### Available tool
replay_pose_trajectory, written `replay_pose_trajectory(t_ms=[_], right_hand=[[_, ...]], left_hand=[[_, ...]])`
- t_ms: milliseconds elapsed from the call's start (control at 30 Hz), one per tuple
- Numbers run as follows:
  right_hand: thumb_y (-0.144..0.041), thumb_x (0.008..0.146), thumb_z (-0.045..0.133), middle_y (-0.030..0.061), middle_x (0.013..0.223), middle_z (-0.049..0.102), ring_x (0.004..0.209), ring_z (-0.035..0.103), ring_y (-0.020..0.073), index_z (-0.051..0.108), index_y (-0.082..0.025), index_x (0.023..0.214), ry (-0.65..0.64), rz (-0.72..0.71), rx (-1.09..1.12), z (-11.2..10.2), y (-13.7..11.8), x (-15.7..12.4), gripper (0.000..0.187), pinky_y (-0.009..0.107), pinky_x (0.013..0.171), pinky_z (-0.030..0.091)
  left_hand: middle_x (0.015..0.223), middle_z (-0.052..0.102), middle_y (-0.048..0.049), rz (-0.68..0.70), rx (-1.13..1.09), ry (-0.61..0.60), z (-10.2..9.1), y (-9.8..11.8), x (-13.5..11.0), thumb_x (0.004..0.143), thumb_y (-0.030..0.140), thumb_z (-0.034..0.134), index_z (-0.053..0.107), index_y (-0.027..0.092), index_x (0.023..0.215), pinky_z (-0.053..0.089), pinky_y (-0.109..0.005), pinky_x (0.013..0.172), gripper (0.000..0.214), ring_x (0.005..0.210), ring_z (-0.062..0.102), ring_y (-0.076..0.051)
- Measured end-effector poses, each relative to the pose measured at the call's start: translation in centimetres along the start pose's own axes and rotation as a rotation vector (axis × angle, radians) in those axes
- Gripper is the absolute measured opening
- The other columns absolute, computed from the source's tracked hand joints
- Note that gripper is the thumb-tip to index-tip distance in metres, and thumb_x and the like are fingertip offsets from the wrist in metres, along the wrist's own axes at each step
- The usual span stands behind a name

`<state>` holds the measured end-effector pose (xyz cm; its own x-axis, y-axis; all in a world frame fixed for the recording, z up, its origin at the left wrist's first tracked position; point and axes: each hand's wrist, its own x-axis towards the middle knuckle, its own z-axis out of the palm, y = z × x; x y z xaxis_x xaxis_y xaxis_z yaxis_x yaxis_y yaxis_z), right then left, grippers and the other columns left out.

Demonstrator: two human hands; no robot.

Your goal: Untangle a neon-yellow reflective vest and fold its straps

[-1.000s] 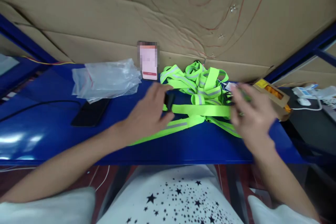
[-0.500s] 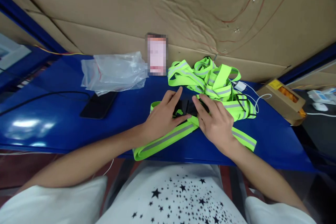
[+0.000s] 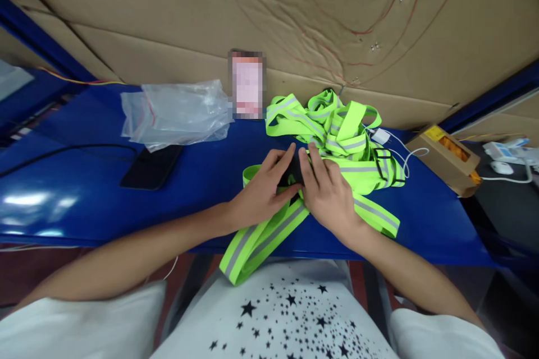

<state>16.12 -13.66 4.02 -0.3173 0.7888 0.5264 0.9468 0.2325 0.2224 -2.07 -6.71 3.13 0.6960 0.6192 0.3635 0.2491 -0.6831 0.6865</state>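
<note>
Between my two hands is a black buckle (image 3: 291, 169) on a bright green reflective strap (image 3: 273, 233) with a grey stripe. My left hand (image 3: 261, 188) grips the buckle's left side, thumb below and fingers above. My right hand (image 3: 330, 193) is closed over its right side, so most of the buckle is hidden. A loop of strap hangs over the table's front edge, and another length shows below my right wrist. Just behind my hands lies a heap of similar green straps (image 3: 351, 134) with black slider buckles (image 3: 383, 165).
On the blue table (image 3: 202, 179) lie clear plastic bags (image 3: 177, 115) and a dark phone (image 3: 151, 168). A blurred-out upright item (image 3: 247, 84) leans on the cardboard wall (image 3: 160, 5). To the right are a white charger (image 3: 380, 136) with its cable and an open cardboard box (image 3: 446, 160).
My right hand has moved left, close against my left hand, and now covers more of the buckle. The strap loop has slid forward over the table edge toward me.
</note>
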Motion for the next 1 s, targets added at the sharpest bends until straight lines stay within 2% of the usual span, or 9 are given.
replay_pose_trajectory(t_ms=[167, 333, 467, 533, 633, 700, 833, 933, 1000], right_hand=[[-0.012, 0.096, 0.047, 0.0261, 0.164, 0.028, 0.132, 0.052, 0.0396, 0.007, -0.010, 0.166, -0.091, -0.105, 0.163, 0.0, 0.1, 0.3, 0.081, 0.055, 0.101, 0.048], [-0.015, 0.094, 0.055, 0.0182, 0.169, 0.023, 0.141, 0.045, 0.0378, 0.001, -0.025, 0.166, -0.092, -0.166, 0.407, -0.7, 1.6, 0.5, 0.090, 0.056, 0.106, 0.045], [-0.038, 0.089, 0.071, 0.0127, 0.165, 0.032, 0.150, 0.033, 0.0359, 0.012, -0.028, 0.164, -0.154, -0.018, 0.686, -1.8, 3.5, 0.6, 0.096, 0.059, 0.119, 0.034], [-0.046, 0.083, 0.078, 0.0109, 0.161, 0.039, 0.149, 0.036, 0.0340, 0.022, -0.030, 0.159, -0.247, 0.007, 0.826, -2.2, 4.3, 0.6, 0.096, 0.056, 0.121, 0.032], [-0.048, 0.078, 0.083, 0.0089, 0.152, 0.049, 0.141, 0.048, 0.0284, 0.037, -0.030, 0.148, -0.354, 0.086, 1.055, -2.5, 4.7, 0.6, 0.086, 0.046, 0.118, 0.041], [-0.043, 0.078, 0.083, 0.0080, 0.144, 0.054, 0.135, 0.053, 0.0257, 0.043, -0.029, 0.140, -0.345, 0.152, 1.141, -2.6, 4.7, 0.6, 0.075, 0.041, 0.114, 0.045], [-0.036, 0.077, 0.085, 0.0052, 0.132, 0.060, 0.127, 0.058, 0.0233, 0.052, -0.028, 0.129, -0.232, 0.215, 1.187, -3.5, 4.6, 1.4, 0.063, 0.037, 0.109, 0.048], [-0.037, 0.072, 0.089, 0.0038, 0.130, 0.062, 0.124, 0.059, 0.0245, 0.056, -0.028, 0.127, -0.181, 0.261, 1.242, -4.6, 4.7, 2.6, 0.065, 0.039, 0.110, 0.047], [-0.040, 0.067, 0.092, 0.0036, 0.134, 0.061, 0.127, 0.059, 0.0262, 0.058, -0.028, 0.130, -0.216, 0.250, 1.329, -5.1, 4.9, 3.6, 0.072, 0.040, 0.112, 0.046]], left_hand=[[0.134, 0.048, -0.0130, 0.051, 0.090, 0.024, -0.4, -0.3, 0.2, 0.099, 0.024, 0.057, 0.014, 0.029, 0.164, 0.044, -0.049, 0.113, 0.078, 0.127, 0.050, -0.028], [0.137, 0.049, -0.0138, 0.076, 0.107, -0.003, -1.1, -0.1, 0.4, 0.097, 0.027, 0.060, 0.003, 0.031, 0.165, 0.046, -0.050, 0.110, 0.089, 0.127, 0.052, -0.030], [0.134, 0.055, -0.0110, 0.090, 0.035, -0.002, -2.2, 0.8, 0.6, 0.092, 0.029, 0.069, 0.002, 0.033, 0.165, 0.049, -0.043, 0.106, 0.099, 0.122, 0.057, -0.028], [0.132, 0.059, -0.0100, 0.110, -0.001, -0.002, -2.5, 1.2, 0.5, 0.089, 0.028, 0.071, 0.003, 0.033, 0.165, 0.048, -0.042, 0.106, 0.102, 0.121, 0.059, -0.027], [0.135, 0.061, -0.0103, 0.140, -0.049, -0.014, -2.8, 1.5, 0.5, 0.088, 0.030, 0.074, 0.007, 0.033, 0.165, 0.044, -0.043, 0.111, 0.102, 0.125, 0.058, -0.028], [0.138, 0.059, -0.0114, 0.186, -0.103, -0.037, -3.1, 1.5, 0.6, 0.087, 0.035, 0.075, 0.011, 0.032, 0.165, 0.041, -0.046, 0.113, 0.101, 0.128, 0.056, -0.030], [0.147, 0.053, -0.0132, 0.250, -0.262, -0.095, -3.8, 0.7, 1.1, 0.083, 0.040, 0.079, 0.009, 0.031, 0.165, 0.038, -0.046, 0.118, 0.108, 0.136, 0.051, -0.031], [0.149, 0.051, -0.0136, 0.188, -0.266, -0.055, -3.8, 0.0, 1.5, 0.074, 0.046, 0.087, 0.011, 0.032, 0.164, 0.041, -0.045, 0.116, 0.118, 0.137, 0.051, -0.032], [0.148, 0.053, -0.0142, 0.114, -0.216, -0.005, -3.5, -0.2, 1.6, 0.070, 0.049, 0.089, 0.024, 0.028, 0.161, 0.044, -0.044, 0.112, 0.113, 0.133, 0.054, -0.032]])
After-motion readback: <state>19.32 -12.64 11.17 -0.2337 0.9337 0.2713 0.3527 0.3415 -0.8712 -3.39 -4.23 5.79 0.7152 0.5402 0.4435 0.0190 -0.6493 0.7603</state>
